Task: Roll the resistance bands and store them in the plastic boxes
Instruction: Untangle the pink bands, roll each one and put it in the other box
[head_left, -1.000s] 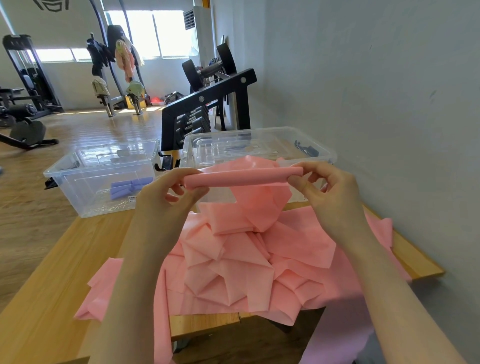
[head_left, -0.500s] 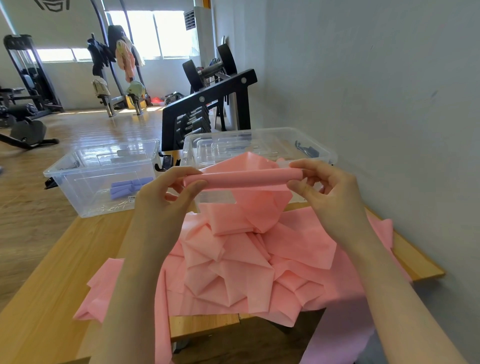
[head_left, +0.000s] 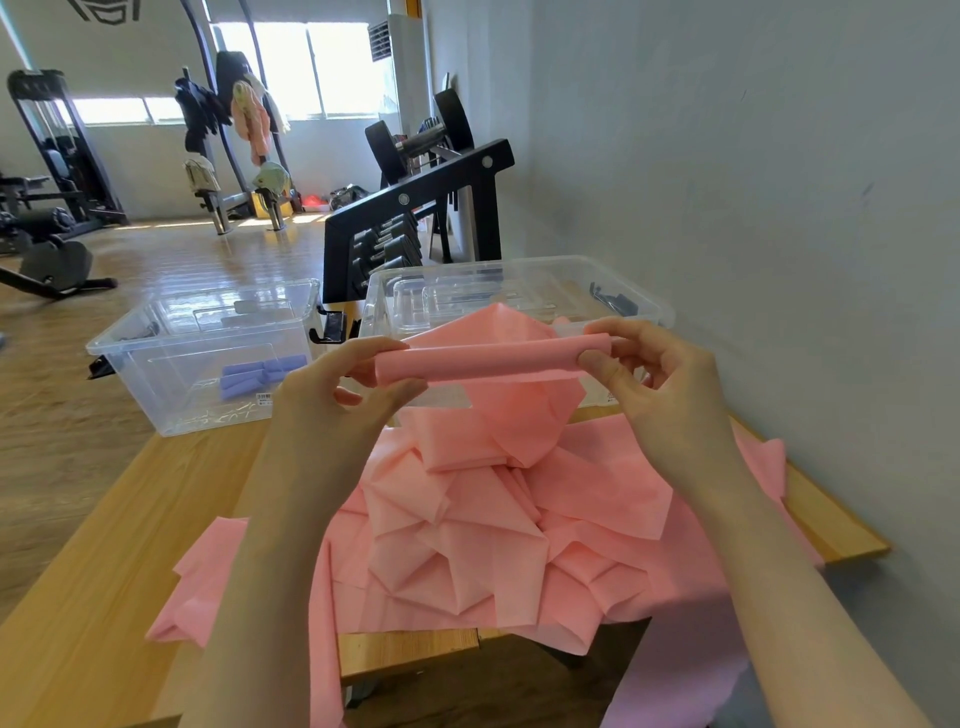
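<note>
The pink band (head_left: 467, 525) spills past the counter (head_left: 93, 597) edge at 6 o'clock, its tail cut off. Its rolled end hangs between left hand (head_left: 332, 415) and right hand (head_left: 660, 384), both pinching it.

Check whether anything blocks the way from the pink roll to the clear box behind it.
Nothing visible does. The pink roll, pinched by the left hand and right hand, sits just in front of the open box. Its unrolled tail still trails onto the table.

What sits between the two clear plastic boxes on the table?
In the head view, a black clip-like latch shows in the gap between the left box and the right box; beyond it stands the black dumbbell rack.
</note>
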